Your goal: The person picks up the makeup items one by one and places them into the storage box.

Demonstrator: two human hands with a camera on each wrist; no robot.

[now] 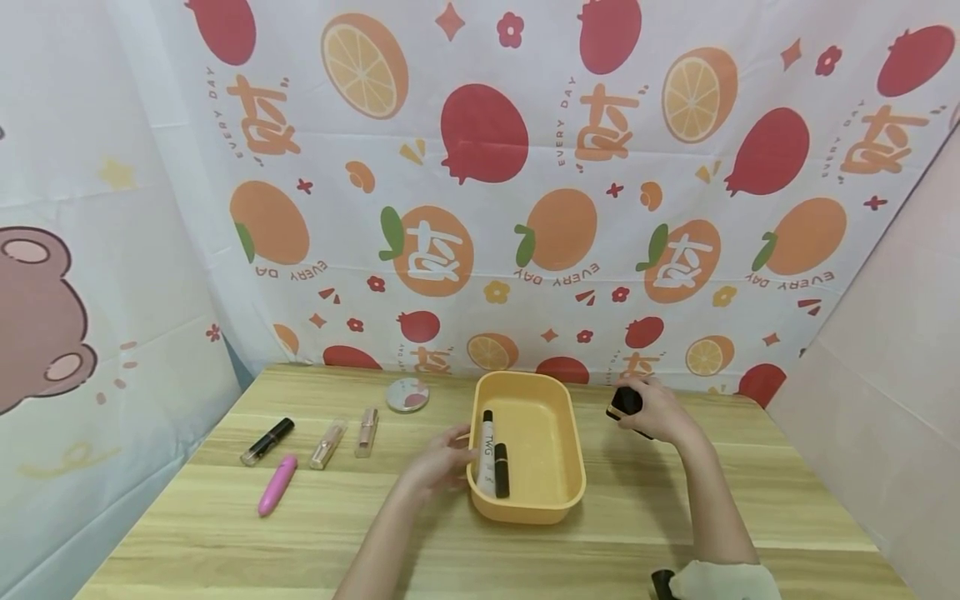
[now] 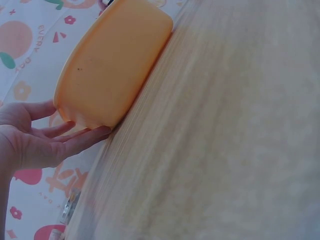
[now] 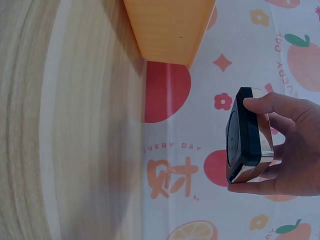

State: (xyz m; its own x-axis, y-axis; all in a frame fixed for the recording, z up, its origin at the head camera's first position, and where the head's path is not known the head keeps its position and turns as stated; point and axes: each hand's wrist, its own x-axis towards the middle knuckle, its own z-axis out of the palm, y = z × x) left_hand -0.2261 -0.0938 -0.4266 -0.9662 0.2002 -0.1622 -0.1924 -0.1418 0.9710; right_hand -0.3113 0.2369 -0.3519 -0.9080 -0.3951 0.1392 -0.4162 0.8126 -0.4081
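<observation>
The yellow plastic basin (image 1: 525, 500) stands on the table. In it, along the left side, lie a white tube with a black cap (image 1: 487, 450) and a short black stick (image 1: 502, 471). My left hand (image 1: 438, 461) touches the basin's left wall; the left wrist view shows that hand's fingers (image 2: 82, 140) extended against the outside. To the right of the basin, my right hand (image 1: 658, 412) grips a black compact case (image 1: 627, 402) above the table. In the right wrist view, thumb and fingers span the case's edges, which have a shiny metallic band.
Left on the table are a black tube with a clear end (image 1: 267, 442), a pink pen-shaped tube (image 1: 278, 485), two pale lipstick tubes (image 1: 327, 444) and a round patterned compact (image 1: 407, 395). A fruit-print cloth (image 1: 480, 208) hangs behind. A dark object (image 1: 663, 584) sits beside the right sleeve.
</observation>
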